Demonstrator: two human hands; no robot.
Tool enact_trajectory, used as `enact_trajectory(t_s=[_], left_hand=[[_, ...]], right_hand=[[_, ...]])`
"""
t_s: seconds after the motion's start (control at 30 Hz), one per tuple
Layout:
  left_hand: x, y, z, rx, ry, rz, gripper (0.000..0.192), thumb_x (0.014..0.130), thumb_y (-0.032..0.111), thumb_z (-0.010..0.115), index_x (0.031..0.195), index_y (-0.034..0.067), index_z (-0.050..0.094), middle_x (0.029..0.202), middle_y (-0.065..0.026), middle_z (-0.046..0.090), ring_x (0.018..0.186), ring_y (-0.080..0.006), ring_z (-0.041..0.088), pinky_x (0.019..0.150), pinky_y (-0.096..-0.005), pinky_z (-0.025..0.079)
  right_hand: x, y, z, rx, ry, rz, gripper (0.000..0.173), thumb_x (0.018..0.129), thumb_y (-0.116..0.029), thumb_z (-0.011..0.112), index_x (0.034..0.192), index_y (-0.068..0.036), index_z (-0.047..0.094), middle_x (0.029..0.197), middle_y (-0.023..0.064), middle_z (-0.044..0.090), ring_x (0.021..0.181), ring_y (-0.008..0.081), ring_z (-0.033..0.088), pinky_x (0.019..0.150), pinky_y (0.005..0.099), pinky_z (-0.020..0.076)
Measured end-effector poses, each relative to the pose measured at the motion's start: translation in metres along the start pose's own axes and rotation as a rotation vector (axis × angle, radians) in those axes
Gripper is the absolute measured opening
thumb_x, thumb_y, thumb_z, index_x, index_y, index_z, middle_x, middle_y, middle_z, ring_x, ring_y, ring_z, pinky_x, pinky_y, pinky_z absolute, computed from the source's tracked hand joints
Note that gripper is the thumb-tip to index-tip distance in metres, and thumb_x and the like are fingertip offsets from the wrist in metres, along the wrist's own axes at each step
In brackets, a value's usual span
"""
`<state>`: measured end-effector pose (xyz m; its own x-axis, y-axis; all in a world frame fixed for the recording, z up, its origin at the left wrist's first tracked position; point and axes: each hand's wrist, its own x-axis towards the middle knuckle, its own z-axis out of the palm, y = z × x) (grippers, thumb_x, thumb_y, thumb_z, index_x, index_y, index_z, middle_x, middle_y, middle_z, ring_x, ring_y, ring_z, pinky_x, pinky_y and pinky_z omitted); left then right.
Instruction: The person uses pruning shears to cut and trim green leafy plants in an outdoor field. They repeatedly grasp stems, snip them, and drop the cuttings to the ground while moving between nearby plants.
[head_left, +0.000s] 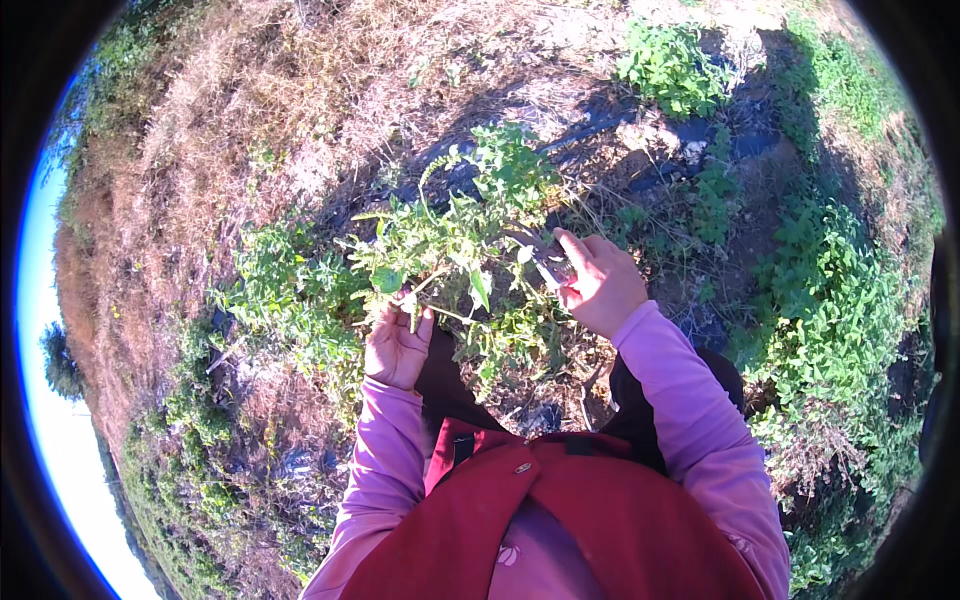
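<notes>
A leafy green plant with narrow, knobbly seed spikes (450, 232) spreads in front of me at knee height. My left hand (397, 349) pinches one of its thin stems, palm turned up, at the plant's lower left. In my right hand (606, 283) is a metal hand tool (534, 251), apparently pruning shears, its dark end pointing up and left into the foliage. Leaves cover the tip, so whether it touches a stem is hidden. One broad leaf (478, 289) hangs between the two hands.
Dry brown grass (247, 112) covers the ground ahead and left. Dark ground sheeting (592, 127) shows in strips under dead stalks. Low green plants (832, 307) grow thickly on my right, a bush (671, 67) stands farther ahead, and more foliage (300, 292) lies left of the plant.
</notes>
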<state>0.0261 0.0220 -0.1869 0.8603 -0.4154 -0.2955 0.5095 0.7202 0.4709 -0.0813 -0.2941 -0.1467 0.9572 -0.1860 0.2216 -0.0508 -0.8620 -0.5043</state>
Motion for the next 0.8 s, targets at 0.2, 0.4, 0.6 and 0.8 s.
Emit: enact_trajectory(t_s=[0.2, 0.4, 0.6, 0.8], left_hand=[[-0.0028, -0.0045, 0.0038, -0.015, -0.086, -0.022, 0.023, 0.099, 0.014, 0.046, 0.118, 0.005, 0.056, 0.119, -0.008, 0.063, 0.112, -0.0217, 0.058, 0.102, -0.049, 0.044], [-0.0015, -0.0084, 0.006, 0.043, -0.072, -0.028, 0.025, 0.098, 0.012, 0.045, 0.12, 0.004, 0.055, 0.12, -0.0081, 0.062, 0.112, -0.0224, 0.058, 0.103, -0.0493, 0.044], [0.0015, -0.0101, 0.0086, 0.031, -0.02, -0.036, 0.027, 0.098, 0.013, 0.046, 0.122, 0.005, 0.054, 0.121, -0.0072, 0.062, 0.113, -0.0221, 0.057, 0.102, -0.049, 0.044], [0.0039, -0.0028, 0.0046, 0.043, 0.0, -0.005, 0.027, 0.097, 0.014, 0.049, 0.122, 0.006, 0.054, 0.121, -0.0074, 0.062, 0.114, -0.0227, 0.058, 0.101, -0.0496, 0.044]], right_hand=[[-0.001, 0.0004, -0.0034, -0.013, -0.04, 0.034, 0.063, 0.076, -0.021, 0.068, 0.134, -0.01, 0.046, 0.097, 0.0105, 0.057, 0.093, 0.0293, 0.058, 0.083, 0.0408, 0.0474], [-0.0012, 0.0003, -0.0047, 0.039, -0.052, 0.05, 0.054, 0.079, -0.023, 0.064, 0.13, -0.015, 0.049, 0.09, 0.0072, 0.06, 0.081, 0.0278, 0.062, 0.075, 0.0399, 0.0513], [-0.004, 0.0062, -0.0011, 0.076, 0.001, 0.033, 0.049, 0.079, -0.017, 0.064, 0.127, -0.016, 0.053, 0.096, 0.0074, 0.067, 0.073, 0.0264, 0.065, 0.065, 0.0386, 0.0539], [-0.0008, 0.0021, -0.0078, 0.154, -0.042, 0.069, 0.05, 0.081, -0.022, 0.062, 0.13, -0.017, 0.051, 0.097, 0.0073, 0.064, 0.082, 0.0275, 0.064, 0.073, 0.0387, 0.0533]])
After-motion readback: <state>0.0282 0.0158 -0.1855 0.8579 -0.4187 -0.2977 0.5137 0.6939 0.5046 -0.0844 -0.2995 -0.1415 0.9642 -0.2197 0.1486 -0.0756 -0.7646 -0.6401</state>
